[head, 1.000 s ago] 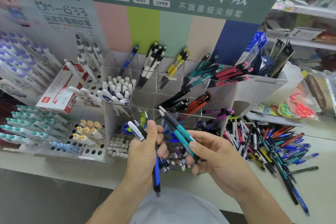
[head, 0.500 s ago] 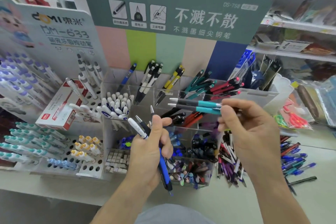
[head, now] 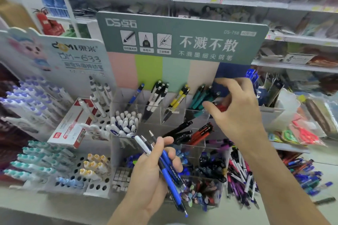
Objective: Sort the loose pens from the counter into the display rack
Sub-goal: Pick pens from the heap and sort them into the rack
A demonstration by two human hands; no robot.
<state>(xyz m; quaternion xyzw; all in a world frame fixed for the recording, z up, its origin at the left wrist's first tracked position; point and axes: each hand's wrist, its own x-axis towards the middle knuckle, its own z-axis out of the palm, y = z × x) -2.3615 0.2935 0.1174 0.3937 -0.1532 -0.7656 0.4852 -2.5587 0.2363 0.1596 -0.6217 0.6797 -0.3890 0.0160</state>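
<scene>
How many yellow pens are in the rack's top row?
2 yellow pens, side by side, leaning right, in the display rack's third top compartment from the left; more may be hidden behind them.

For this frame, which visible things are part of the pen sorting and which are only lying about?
Part of the job:
- clear display rack
- teal pens in its top row, right hand at them
- blue pens held in the left hand
- loose pen pile on the counter

Lying about:
- red-and-white box
- white correction-tape stand
- scissors packet
</scene>
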